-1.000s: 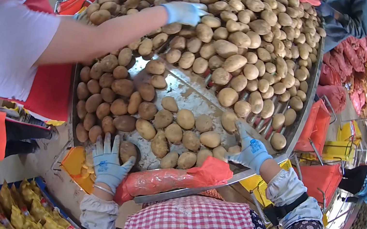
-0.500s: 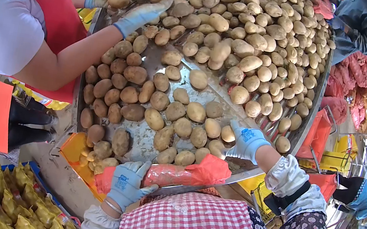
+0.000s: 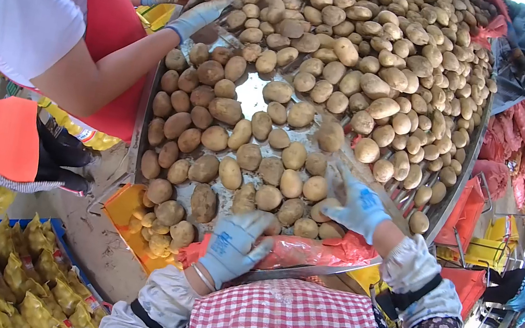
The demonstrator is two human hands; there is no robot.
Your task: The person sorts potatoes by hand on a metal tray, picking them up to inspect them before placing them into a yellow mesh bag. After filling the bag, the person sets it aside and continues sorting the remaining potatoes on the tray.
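My left hand [image 3: 234, 247], in a pale blue glove, reaches over the red plastic wrapping [image 3: 317, 251] along the near table edge. Its fingers point right with the thumb apart, and the fingertips are right at a potato [image 3: 271, 226]. My right hand [image 3: 360, 206], gloved the same way, hovers over the right side of the sorting table with its fingers spread and slightly blurred. Several potatoes lie below and left of it, including one potato [image 3: 315, 188]. Just beyond its fingertips is a larger potato [image 3: 330, 136].
A big potato heap [image 3: 392, 67] covers the table's far right. At left, a co-worker in a red apron [image 3: 103, 9] handles potatoes with gloved hands [image 3: 201, 16]. An orange chute [image 3: 131, 229] holds potatoes at the near left corner. Yellow bags [image 3: 12, 267] fill a blue crate below.
The view has shifted, so the table sits farther right. My left hand has moved from the wrapped edge toward the near potatoes. My right hand's fingers have lifted and now point toward the table's middle.
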